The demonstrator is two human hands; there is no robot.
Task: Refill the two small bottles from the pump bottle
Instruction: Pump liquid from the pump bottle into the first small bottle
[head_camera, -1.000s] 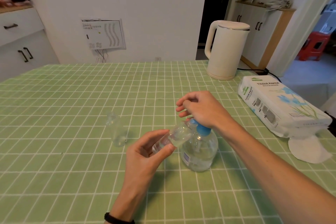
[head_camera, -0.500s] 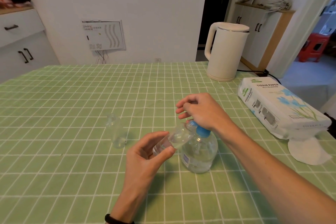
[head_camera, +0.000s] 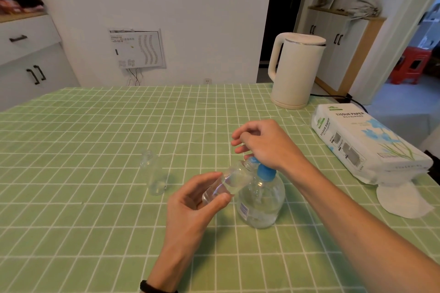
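A clear round pump bottle (head_camera: pixel 262 200) with a blue pump top stands on the green checked tablecloth. My right hand (head_camera: pixel 264 144) rests palm-down on the pump head, fingers loosely curled. My left hand (head_camera: pixel 192 202) holds a small clear bottle (head_camera: pixel 226 183) tilted, its mouth up against the pump nozzle. A second small clear bottle (head_camera: pixel 153 175) stands upright and alone to the left, uncapped as far as I can tell.
A cream electric kettle (head_camera: pixel 295 71) stands at the table's far right with its cord trailing off. A pack of tissue paper (head_camera: pixel 362 145) lies at the right edge, a loose white sheet (head_camera: pixel 400 202) under its near end. White cabinets are at the left.
My right hand has lifted slightly on the pump head and its fingers have spread. The small bottle stays held at the nozzle.
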